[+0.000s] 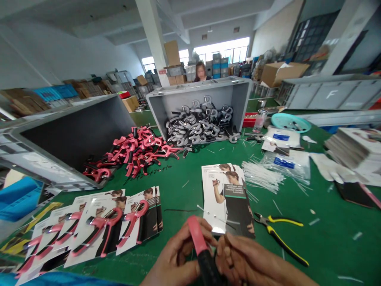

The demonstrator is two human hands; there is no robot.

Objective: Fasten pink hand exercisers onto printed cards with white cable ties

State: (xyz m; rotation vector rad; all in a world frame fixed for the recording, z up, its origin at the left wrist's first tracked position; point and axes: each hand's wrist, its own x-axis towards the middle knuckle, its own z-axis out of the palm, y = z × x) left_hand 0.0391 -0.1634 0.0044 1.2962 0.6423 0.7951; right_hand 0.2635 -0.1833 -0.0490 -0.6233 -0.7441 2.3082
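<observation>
A pink and black hand grip strengthener (197, 234) is held in my left hand (178, 256), black handle toward me. My right hand (247, 258) is closed with its fingertips pinched beside the handle; what they hold is hidden. Just beyond my fingers, a thin white cable tie (205, 211) crosses the front of a stack of printed cards (235, 206). Diagonal cutters (276, 230) with yellow and black handles lie to the right of the cards. At left, several cards (95, 254) bear pink grip strengtheners (110, 228).
Pink grip strengtheners (143, 147) spill from a tipped grey crate (68, 139). Another crate (244, 95) holds grey ones (193, 127). White cable ties (264, 176), plastic bags (293, 165), a white glove (330, 169) and a turquoise basin (306, 125) lie rightward. A person (201, 73) is behind.
</observation>
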